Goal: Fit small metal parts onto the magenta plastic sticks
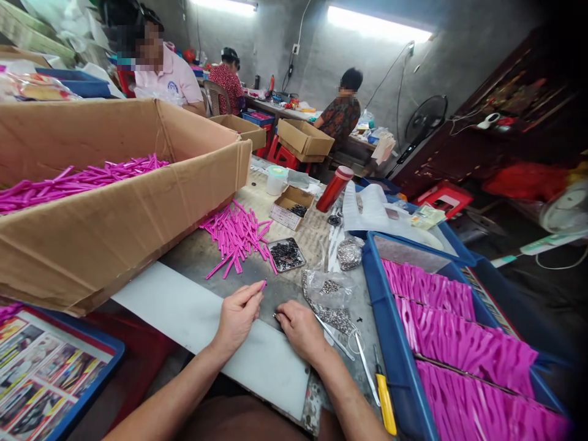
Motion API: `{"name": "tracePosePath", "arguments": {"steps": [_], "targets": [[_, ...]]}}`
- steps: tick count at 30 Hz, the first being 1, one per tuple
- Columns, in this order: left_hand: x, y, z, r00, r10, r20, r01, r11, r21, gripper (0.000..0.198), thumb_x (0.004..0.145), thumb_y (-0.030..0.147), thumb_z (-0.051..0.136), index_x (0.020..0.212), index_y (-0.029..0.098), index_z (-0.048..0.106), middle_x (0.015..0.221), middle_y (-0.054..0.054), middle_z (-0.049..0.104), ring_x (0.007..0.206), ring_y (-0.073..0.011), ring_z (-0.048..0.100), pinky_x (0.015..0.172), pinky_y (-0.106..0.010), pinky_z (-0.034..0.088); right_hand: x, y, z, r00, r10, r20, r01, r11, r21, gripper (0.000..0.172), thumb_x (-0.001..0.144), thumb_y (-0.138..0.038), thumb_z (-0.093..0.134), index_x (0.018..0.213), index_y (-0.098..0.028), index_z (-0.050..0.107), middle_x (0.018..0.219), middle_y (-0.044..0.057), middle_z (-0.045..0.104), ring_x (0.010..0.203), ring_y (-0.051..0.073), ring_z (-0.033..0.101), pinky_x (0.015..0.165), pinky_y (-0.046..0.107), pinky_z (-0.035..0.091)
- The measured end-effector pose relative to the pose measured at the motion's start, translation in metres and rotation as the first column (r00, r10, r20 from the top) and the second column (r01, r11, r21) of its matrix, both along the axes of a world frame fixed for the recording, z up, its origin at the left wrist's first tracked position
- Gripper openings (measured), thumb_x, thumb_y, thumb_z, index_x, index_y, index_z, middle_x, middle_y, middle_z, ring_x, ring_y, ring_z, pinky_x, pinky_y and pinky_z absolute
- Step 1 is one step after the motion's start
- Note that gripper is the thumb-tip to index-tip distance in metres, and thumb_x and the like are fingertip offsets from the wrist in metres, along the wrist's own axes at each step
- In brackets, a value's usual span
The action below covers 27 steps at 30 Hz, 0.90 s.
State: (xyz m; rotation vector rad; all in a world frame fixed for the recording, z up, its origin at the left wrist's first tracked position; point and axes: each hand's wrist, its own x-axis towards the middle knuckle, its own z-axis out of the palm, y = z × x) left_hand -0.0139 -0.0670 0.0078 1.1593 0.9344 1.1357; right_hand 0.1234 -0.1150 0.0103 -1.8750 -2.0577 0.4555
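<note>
My left hand point(237, 317) is closed in a pinch on a thin pink stick point(263, 284), its tip poking out past my fingers. My right hand point(299, 327) rests on the table beside it, fingers closed on a small metal part point(276, 316) at its fingertips. Both hands sit over a white board point(193, 318). A loose pile of pink sticks point(236, 236) lies just beyond, next to a small tray of dark metal pieces point(286, 254). A clear bag of small metal parts point(328, 300) lies right of my right hand.
A big cardboard box point(114, 208) with pink sticks stands at left. A blue crate point(395, 343) of stacked pink parts sits at right. A yellow-handled tool point(384, 401), a red tumbler point(334, 188), a small carton point(291, 205) and a white cup point(276, 180) lie around. Three people work at tables behind.
</note>
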Motion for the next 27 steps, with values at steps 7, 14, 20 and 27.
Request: {"name": "tracePosePath", "arguments": {"steps": [7, 14, 20, 27], "targets": [[-0.002, -0.001, 0.000, 0.999, -0.016, -0.051, 0.017, 0.999, 0.028, 0.023, 0.068, 0.018, 0.054, 0.087, 0.013, 0.066, 0.061, 0.001, 0.047, 0.039, -0.0031, 0.039, 0.034, -0.016, 0.034, -0.007, 0.001, -0.003, 0.991, 0.043, 0.128, -0.044, 0.999, 0.005, 0.016, 0.076, -0.008, 0.044, 0.074, -0.015, 0.058, 0.070, 0.005, 0.056, 0.065, 0.016, 0.053, 0.060, 0.023, 0.039], [-0.007, -0.003, 0.001, 0.998, -0.018, -0.055, 0.018, 1.000, 0.008, 0.024, 0.067, 0.018, 0.054, 0.088, 0.014, 0.066, 0.061, 0.001, 0.049, 0.038, -0.0031, 0.038, 0.033, -0.015, 0.034, -0.007, 0.001, -0.003, 0.969, 0.076, 0.236, -0.075, 0.997, -0.013, 0.017, 0.077, -0.006, 0.040, 0.074, -0.015, 0.054, 0.071, 0.005, 0.054, 0.064, 0.015, 0.051, 0.059, 0.023, 0.037], [-0.010, -0.005, 0.000, 1.000, -0.016, -0.026, 0.016, 1.000, 0.002, 0.024, 0.068, 0.019, 0.054, 0.088, 0.015, 0.066, 0.062, 0.000, 0.050, 0.039, -0.0036, 0.039, 0.033, -0.015, 0.033, -0.007, -0.003, -0.006, 0.963, 0.067, 0.259, -0.059, 0.998, -0.036, 0.022, 0.075, -0.002, 0.037, 0.077, -0.016, 0.053, 0.074, 0.005, 0.054, 0.065, 0.014, 0.051, 0.060, 0.023, 0.038], [-0.011, -0.008, 0.000, 0.999, -0.010, -0.042, 0.010, 1.000, 0.004, 0.026, 0.067, 0.021, 0.053, 0.089, 0.013, 0.066, 0.060, 0.000, 0.051, 0.038, -0.0041, 0.038, 0.033, -0.016, 0.032, -0.003, 0.000, -0.005, 0.999, 0.032, 0.042, -0.033, 0.999, 0.021, 0.019, 0.077, -0.006, 0.038, 0.079, -0.015, 0.054, 0.073, 0.006, 0.055, 0.068, 0.016, 0.052, 0.064, 0.025, 0.041]]}}
